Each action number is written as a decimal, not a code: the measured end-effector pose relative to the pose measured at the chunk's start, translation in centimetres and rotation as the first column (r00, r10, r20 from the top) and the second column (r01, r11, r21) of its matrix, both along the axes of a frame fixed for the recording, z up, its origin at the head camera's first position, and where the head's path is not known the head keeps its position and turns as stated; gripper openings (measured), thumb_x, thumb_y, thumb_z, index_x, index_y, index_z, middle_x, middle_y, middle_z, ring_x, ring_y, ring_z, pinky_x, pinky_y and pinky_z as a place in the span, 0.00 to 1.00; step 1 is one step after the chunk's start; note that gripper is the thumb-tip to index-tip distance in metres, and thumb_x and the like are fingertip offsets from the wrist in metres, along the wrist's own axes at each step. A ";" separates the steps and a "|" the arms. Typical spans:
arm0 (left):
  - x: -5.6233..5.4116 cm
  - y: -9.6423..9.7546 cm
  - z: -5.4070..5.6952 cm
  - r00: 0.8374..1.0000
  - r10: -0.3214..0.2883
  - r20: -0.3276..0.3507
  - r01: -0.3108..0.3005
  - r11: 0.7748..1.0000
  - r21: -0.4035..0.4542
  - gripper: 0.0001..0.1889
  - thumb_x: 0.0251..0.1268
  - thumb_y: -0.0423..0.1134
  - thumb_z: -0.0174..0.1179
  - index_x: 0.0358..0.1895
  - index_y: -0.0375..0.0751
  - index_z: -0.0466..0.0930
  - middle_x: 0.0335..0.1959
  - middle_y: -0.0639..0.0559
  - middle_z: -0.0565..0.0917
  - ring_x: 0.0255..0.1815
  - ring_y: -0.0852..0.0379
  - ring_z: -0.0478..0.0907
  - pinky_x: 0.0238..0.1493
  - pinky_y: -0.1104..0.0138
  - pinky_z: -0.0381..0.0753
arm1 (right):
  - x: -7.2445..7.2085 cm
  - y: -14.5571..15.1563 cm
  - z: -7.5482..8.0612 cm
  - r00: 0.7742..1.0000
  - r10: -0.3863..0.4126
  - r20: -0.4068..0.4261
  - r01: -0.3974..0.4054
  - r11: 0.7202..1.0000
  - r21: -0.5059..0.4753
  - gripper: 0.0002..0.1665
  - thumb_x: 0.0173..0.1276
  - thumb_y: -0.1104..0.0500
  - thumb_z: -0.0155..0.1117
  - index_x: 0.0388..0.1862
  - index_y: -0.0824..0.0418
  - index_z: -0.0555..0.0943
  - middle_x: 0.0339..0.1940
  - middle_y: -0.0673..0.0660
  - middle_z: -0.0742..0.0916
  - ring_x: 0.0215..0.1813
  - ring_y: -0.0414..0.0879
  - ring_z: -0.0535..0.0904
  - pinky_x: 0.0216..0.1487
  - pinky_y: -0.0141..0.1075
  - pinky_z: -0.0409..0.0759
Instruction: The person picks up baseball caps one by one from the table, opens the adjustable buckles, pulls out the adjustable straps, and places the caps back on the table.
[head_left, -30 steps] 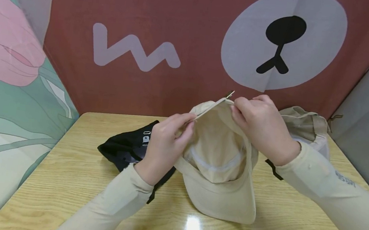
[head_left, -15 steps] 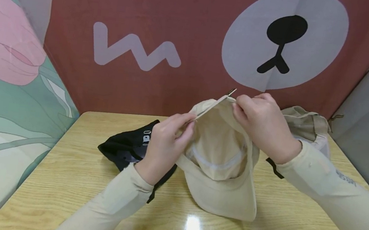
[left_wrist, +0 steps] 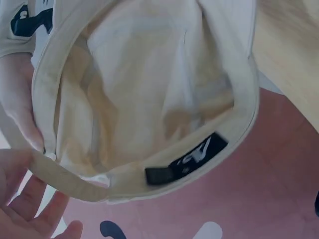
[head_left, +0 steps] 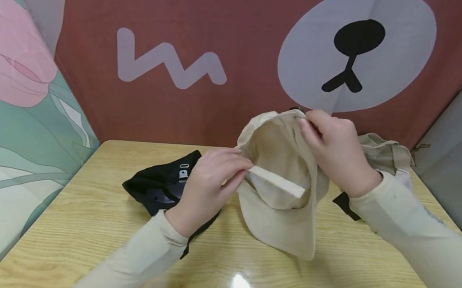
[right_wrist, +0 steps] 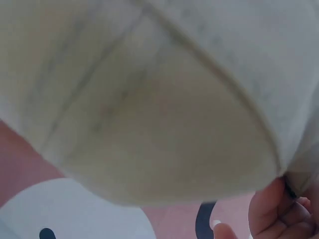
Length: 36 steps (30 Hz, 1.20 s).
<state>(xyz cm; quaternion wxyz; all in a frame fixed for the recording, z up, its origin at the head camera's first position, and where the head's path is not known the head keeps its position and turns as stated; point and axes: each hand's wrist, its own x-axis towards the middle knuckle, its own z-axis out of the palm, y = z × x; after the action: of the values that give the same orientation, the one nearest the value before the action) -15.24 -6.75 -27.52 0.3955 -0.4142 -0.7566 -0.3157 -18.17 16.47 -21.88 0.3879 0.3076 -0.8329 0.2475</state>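
A beige baseball cap (head_left: 271, 221) is held up over the table, its inside facing me and its brim pointing down. My left hand (head_left: 213, 185) pinches the cap's back strap (head_left: 278, 181), whose free end juts across the opening. With thumb and fingers, my right hand (head_left: 338, 147) grips the cap's rim at the upper right; a small dark piece shows beside its fingertips. In the left wrist view, a black label (left_wrist: 187, 162) lies inside the band. The cap's outer crown (right_wrist: 174, 129) fills most of the right wrist view.
A black cap (head_left: 153, 180) with a metal buckle lies on the table (head_left: 85, 236) to the left, partly behind my left hand. Another beige-grey cap (head_left: 383, 150) stands at the back right, partly behind my right forearm. A printed cloth (head_left: 153, 110) hangs behind the table.
The strap's free end has swung from beside my right fingers down across the cap's opening, still in my left hand. My right hand has lifted the rim slightly, and the brim has risen.
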 end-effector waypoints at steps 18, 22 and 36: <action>-0.4 -0.6 -3.6 0.776 0.191 0.601 -0.252 0.968 0.018 0.32 0.65 0.34 0.63 0.68 0.27 0.61 0.67 0.34 0.66 0.67 0.39 0.64 0.65 0.49 0.66 | 0.2 0.0 -0.6 0.999 0.029 -0.041 -0.032 0.996 -0.081 0.05 0.66 0.74 0.60 0.30 0.70 0.75 0.18 0.55 0.72 0.21 0.42 0.65 0.26 0.28 0.61; -0.4 -0.8 -4.0 0.620 0.136 0.772 -0.274 0.961 0.051 0.36 0.69 0.43 0.60 0.73 0.33 0.54 0.70 0.36 0.62 0.68 0.40 0.64 0.63 0.47 0.68 | 0.3 0.0 -0.6 0.997 0.046 -0.057 -0.051 0.994 -0.093 0.05 0.65 0.74 0.60 0.30 0.70 0.75 0.19 0.56 0.73 0.21 0.42 0.65 0.26 0.28 0.61; -0.5 -0.7 -5.8 0.589 -0.016 0.808 -0.231 0.955 0.187 0.31 0.73 0.33 0.52 0.74 0.29 0.50 0.71 0.33 0.63 0.64 0.42 0.71 0.62 0.50 0.70 | 0.9 0.0 -0.5 0.997 0.033 -0.064 -0.042 0.989 -0.145 0.04 0.64 0.75 0.61 0.32 0.70 0.77 0.22 0.58 0.79 0.23 0.43 0.68 0.27 0.27 0.63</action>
<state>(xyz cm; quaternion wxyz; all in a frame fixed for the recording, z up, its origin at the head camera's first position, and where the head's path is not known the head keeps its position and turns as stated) -15.76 -7.45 -33.37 0.0846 -0.1223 -0.8260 -0.5438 -17.29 16.44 -22.36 0.4300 0.3013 -0.7943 0.3057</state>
